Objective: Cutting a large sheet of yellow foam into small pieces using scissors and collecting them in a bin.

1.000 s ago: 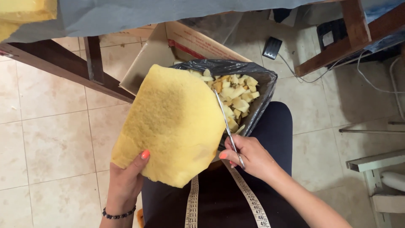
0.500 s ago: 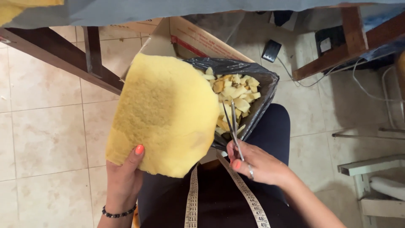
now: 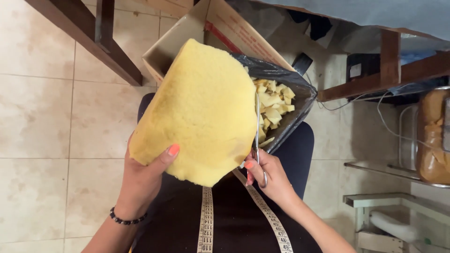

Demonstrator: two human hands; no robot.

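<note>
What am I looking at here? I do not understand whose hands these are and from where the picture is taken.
A person wears a camera on the head, so the view looks down at that person's own hands and lap. The left hand holds a yellow foam slab by its lower edge. The right hand holds scissors at the slab's right edge. Behind is a black bag with small foam pieces inside. A measuring tape hangs down the person's front. Below is a tiled floor.

The thick yellow foam slab [image 3: 201, 107] looks porous, matt and rough. The thin scissors [image 3: 257, 126] are shiny metal; at 1 o'clock, the black plastic bag [image 3: 300, 93] is glossy and crinkled. The beige floor tiles [image 3: 42, 107] gleam smooth.
</note>
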